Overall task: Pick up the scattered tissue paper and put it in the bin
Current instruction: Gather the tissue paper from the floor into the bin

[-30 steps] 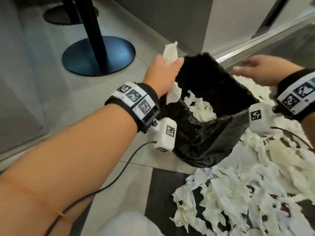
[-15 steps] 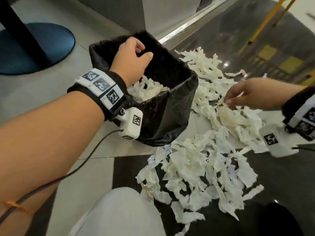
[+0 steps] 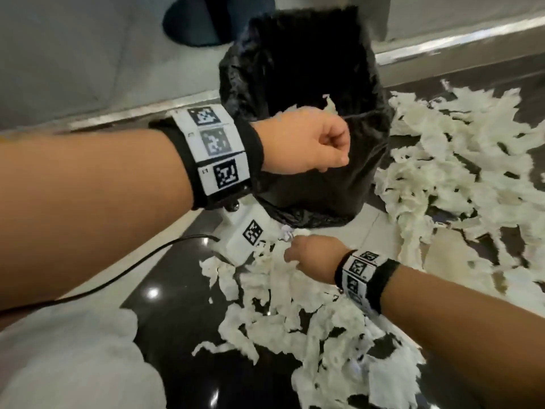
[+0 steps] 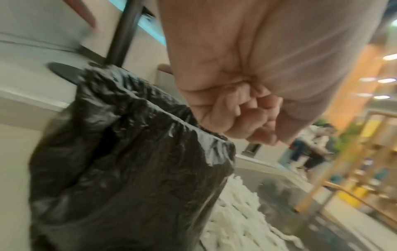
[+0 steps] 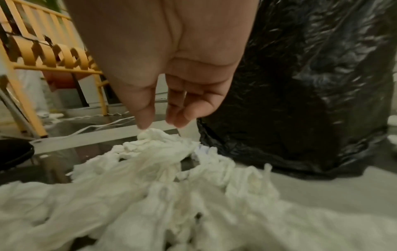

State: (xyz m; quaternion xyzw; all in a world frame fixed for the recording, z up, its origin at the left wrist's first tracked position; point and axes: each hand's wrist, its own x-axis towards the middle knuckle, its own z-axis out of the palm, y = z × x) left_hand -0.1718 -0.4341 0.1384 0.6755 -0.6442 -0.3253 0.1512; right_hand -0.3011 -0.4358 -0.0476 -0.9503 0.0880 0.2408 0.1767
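Many torn white strips of tissue paper (image 3: pixel 309 329) are seen strewn over the glossy dark and pale floor (image 3: pixel 165 293), in a heap at lower centre of the head view and a second spread at the right edge. The pieces are crumpled, ragged-edged and thin. A bin (image 3: pixel 306 93) lined with a black plastic bag is seen at upper centre; a few white scraps are visible inside it, past the near rim.

In the head view the left hand (image 3: pixel 306 143) is held in front of the bin's near rim, fingers curled into a fist. The left wrist view confirms the fingers (image 4: pixel 247 115) closed together with nothing visible between them, just beside the bag's rim; whether the bag is touched cannot be told.

The right hand (image 3: pixel 312 255) is seen low at centre, on the tissue heap. Its fingertips are hidden in the head view. The right wrist view shows the fingers (image 5: pixel 182 105) pointed down, slightly apart and nearly straight, the thumb tip touching a raised wad of tissue; nothing is yet clamped.

Both wrist views are motion-blurred. The bin's base is cut off by the left forearm.
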